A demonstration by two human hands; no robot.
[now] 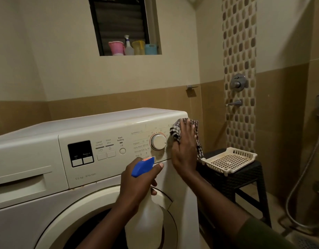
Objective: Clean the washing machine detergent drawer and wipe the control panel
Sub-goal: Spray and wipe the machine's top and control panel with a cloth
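Grips spray bottle (146, 212) in left hand (137, 184); presses cloth (175, 134) with flat right hand (184, 150) on control panel (101, 169), remainder leftward.

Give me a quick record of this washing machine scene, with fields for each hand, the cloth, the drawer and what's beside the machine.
left hand: grips the spray bottle at its blue head, in front of the control panel
right hand: flat, pressing the checked cloth on the panel's right end
cloth position: right of the dial, one end hanging down
detergent drawer: closed, at the machine's upper left
beside machine: cream basket on a black stool, to the right
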